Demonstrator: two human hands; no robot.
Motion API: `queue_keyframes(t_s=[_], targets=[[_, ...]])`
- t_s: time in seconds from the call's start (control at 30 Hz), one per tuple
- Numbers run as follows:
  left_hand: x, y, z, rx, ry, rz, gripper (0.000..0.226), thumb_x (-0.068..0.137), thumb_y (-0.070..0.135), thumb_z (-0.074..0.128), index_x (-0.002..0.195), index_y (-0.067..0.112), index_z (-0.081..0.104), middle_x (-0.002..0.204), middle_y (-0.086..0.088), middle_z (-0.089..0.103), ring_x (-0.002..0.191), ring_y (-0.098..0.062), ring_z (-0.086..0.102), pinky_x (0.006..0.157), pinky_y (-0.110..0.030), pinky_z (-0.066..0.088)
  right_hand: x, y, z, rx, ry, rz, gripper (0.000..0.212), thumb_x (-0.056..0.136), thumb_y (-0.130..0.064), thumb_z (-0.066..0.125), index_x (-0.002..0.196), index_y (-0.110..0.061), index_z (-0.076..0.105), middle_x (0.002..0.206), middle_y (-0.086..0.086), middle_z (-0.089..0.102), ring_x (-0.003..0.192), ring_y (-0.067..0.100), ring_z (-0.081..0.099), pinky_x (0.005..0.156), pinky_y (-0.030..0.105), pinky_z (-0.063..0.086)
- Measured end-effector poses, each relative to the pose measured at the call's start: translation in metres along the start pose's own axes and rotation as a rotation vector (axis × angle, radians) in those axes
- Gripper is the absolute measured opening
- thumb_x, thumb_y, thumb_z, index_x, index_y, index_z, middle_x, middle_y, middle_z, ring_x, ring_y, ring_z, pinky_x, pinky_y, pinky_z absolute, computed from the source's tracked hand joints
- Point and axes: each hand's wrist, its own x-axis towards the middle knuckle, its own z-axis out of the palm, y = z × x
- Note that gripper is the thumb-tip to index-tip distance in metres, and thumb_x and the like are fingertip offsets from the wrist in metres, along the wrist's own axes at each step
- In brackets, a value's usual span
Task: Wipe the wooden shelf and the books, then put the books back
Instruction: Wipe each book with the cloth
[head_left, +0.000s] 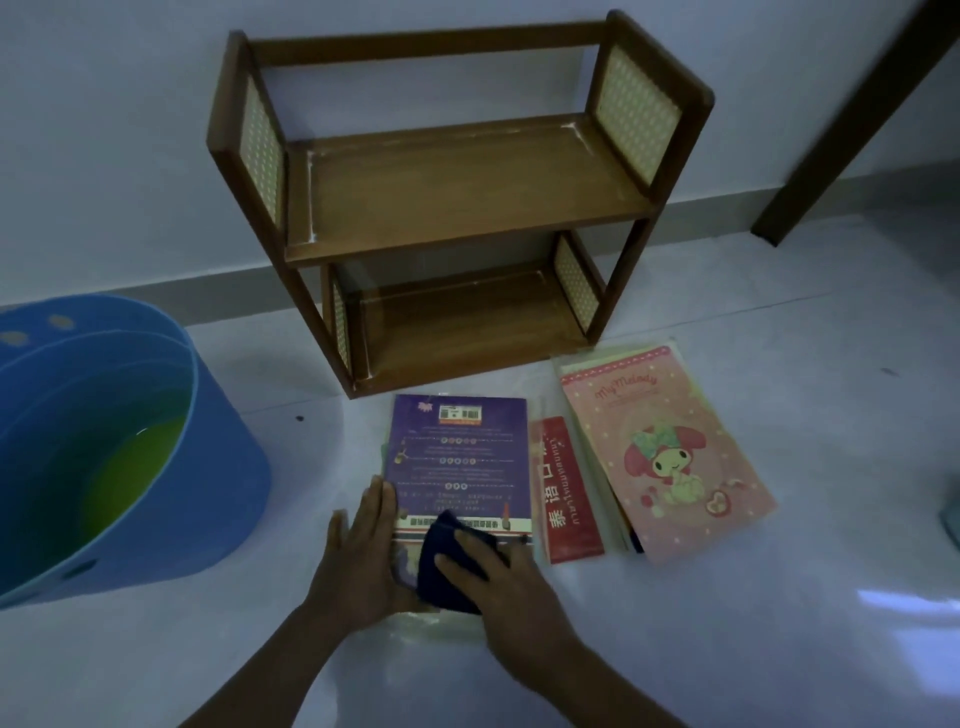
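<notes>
Pressing a dark cloth (457, 558) onto the near end of the purple book (460, 462), the right hand (498, 582) lies with fingers spread flat on the fabric. The left hand (358, 551) rests with straight fingers against that book's left edge, steadying it on the floor (727, 623). Thinner items under the purple book are mostly hidden. Just to its right, a red book (566, 493) is partly covered by a pink notebook (670, 457), with more covers beneath that are hard to make out. The wooden shelf (457, 197) stands bare against the wall behind. A blue bucket (171, 467), cut off at the left, holds greenish water.
</notes>
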Motion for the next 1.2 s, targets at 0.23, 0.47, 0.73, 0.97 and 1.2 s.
queue_keyframes(t_s=[0.23, 0.47, 0.73, 0.97, 1.2], targets=[[0.003, -0.023, -0.022, -0.297, -0.130, -0.007, 0.114, 0.066, 0.085, 0.050, 0.151, 0.034, -0.006, 0.161, 0.005, 0.004, 0.147, -0.014, 0.013, 0.119, -0.043, 0.019, -0.077, 0.079, -0.015, -0.050, 0.101, 0.128, 0.054, 0.088, -0.017, 0.048, 0.138, -0.037, 0.041, 0.142, -0.005, 0.046, 0.090, 0.025, 0.053, 0.068, 0.040, 0.059], [-0.018, -0.070, -0.032, 0.235, 0.036, 0.438, 0.090, 0.078, 0.026, 0.064, 0.152, 0.036, 0.013, 0.158, 0.000, 0.024, 0.144, -0.019, 0.027, 0.112, -0.033, 0.032, -0.103, 0.091, -0.007, -0.067, 0.130, 0.132, 0.046, 0.075, -0.030, 0.044, 0.120, -0.037, 0.052, 0.133, -0.010, 0.046, 0.079, 0.017, 0.043, 0.061, 0.042, 0.057], [-0.004, -0.044, -0.029, 0.744, 0.043, 0.771, 0.070, 0.088, 0.033, 0.061, 0.149, 0.030, 0.027, 0.154, -0.003, 0.034, 0.143, -0.027, 0.028, 0.113, -0.056, 0.027, -0.098, 0.085, -0.012, -0.024, 0.057, 0.179, 0.047, 0.071, -0.034, 0.044, 0.117, -0.040, 0.052, 0.127, -0.010, 0.059, 0.068, 0.018, 0.060, 0.058, 0.038, 0.057], [-0.006, 0.015, -0.067, 0.308, 0.404, 0.710, 0.032, 0.096, 0.027, 0.040, 0.121, 0.024, 0.060, 0.131, 0.001, 0.061, 0.135, -0.025, 0.044, 0.109, -0.066, 0.023, -0.099, 0.081, -0.031, -0.009, -0.052, 0.200, 0.048, 0.065, -0.046, 0.049, 0.113, -0.045, 0.052, 0.126, -0.014, 0.052, 0.088, 0.016, 0.054, 0.067, 0.030, 0.042], [-0.013, 0.075, -0.163, -0.645, 0.568, 0.249, 0.019, 0.092, 0.032, 0.046, 0.105, 0.043, 0.055, 0.093, 0.032, 0.064, 0.091, 0.009, 0.060, 0.079, -0.009, 0.047, -0.042, 0.065, -0.080, 0.445, 0.367, 0.491, 0.071, 0.079, -0.046, 0.060, 0.140, -0.016, 0.038, 0.144, -0.006, 0.035, 0.132, 0.018, 0.037, 0.105, 0.042, 0.038]])
